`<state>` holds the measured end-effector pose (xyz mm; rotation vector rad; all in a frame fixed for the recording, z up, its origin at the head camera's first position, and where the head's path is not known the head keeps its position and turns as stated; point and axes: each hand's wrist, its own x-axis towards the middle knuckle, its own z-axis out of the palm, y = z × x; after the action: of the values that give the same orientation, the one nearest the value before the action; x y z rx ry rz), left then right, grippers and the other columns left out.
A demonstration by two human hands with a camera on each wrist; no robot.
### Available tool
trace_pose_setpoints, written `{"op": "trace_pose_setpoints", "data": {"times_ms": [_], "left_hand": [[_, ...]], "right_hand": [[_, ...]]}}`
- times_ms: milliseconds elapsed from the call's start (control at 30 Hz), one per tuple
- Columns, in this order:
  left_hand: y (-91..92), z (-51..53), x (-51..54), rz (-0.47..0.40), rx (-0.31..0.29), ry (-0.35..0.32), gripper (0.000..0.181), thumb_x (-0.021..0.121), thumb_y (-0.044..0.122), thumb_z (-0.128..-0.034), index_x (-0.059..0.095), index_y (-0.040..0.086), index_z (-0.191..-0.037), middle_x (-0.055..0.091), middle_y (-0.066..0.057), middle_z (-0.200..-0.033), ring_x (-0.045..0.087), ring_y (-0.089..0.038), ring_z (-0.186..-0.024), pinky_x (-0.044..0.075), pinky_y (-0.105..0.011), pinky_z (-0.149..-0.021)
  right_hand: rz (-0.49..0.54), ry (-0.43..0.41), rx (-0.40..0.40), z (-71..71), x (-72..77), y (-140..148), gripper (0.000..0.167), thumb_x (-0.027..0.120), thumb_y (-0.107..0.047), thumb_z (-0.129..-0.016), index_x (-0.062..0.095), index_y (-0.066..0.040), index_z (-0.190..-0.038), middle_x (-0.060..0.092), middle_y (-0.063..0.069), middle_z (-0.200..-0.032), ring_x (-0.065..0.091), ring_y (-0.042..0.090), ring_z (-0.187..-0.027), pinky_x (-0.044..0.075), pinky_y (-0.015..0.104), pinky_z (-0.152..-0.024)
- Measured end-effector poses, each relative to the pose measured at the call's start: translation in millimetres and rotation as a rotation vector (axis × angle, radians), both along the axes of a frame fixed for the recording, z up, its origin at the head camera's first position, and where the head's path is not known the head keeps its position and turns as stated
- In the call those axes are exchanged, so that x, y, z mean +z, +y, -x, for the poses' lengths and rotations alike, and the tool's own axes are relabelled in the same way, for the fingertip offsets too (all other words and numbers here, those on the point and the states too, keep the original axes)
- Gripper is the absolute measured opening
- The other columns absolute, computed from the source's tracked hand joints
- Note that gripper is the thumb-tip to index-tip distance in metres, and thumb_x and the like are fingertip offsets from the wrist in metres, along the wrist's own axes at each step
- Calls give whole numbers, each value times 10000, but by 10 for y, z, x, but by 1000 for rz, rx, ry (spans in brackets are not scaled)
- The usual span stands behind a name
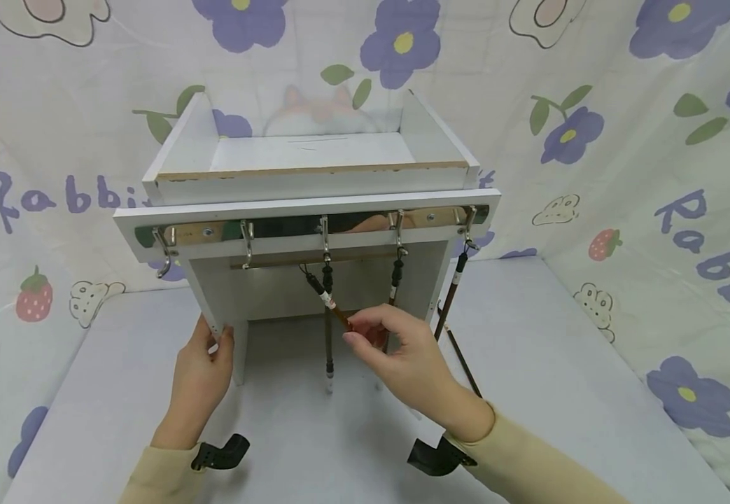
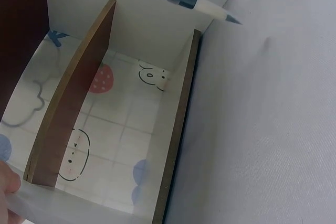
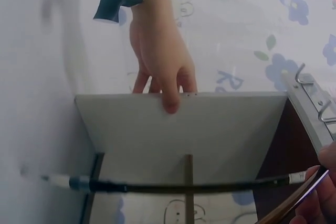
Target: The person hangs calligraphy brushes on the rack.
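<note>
A writing brush (image 1: 329,299) is pinched between the thumb and fingers of my right hand (image 1: 411,364), its looped end slanting up to the left. That loop sits below the rail, between the second and middle hooks, apart from both. My left hand (image 1: 204,381) grips the side panel (image 3: 231,124) of the white shelf unit (image 1: 308,187), thumb inside and fingers outside. From the middle hook (image 1: 325,231) hangs a brush with a pale tip (image 2: 210,9). Other brushes hang from the fourth hook (image 1: 399,227) and the rightmost hook (image 1: 469,224).
The two left hooks, one at the far end (image 1: 163,252) and one beside it (image 1: 247,241), hold nothing. A dark stick (image 1: 463,360) is at the unit's right. Inside the unit stands a divider (image 2: 73,93). Patterned cloth (image 1: 654,210) hangs behind the white table (image 1: 566,364).
</note>
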<state>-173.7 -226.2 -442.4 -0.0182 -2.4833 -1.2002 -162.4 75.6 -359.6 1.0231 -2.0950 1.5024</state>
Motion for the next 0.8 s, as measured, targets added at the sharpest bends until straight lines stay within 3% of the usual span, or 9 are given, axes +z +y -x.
{"op": "trace_pose_setpoints", "data": {"times_ms": [333,800], "left_hand": [[7,-12,5,-14,-3,0,461,431,278,-1032,377,104,-1456,537,-265,-1321,590,-436,-1104,543,-559,-777],[3,-3,8,-13,0,-11,458,427,267,-1033,376,89,-1452,529,-267,-1329,590,-442,-1101,546,-561,-767]], "right_hand": [[-67,-81,-22,-56,35,-188,109,710,-152,-899,682,-141,-1003,619,-107,-852,557,86,-751,508,254,-629],[-92,-53,12,-43,140,-414,86,690,-163,-913,676,-153,-997,605,-128,-851,545,48,-754,494,231,-628]]}}
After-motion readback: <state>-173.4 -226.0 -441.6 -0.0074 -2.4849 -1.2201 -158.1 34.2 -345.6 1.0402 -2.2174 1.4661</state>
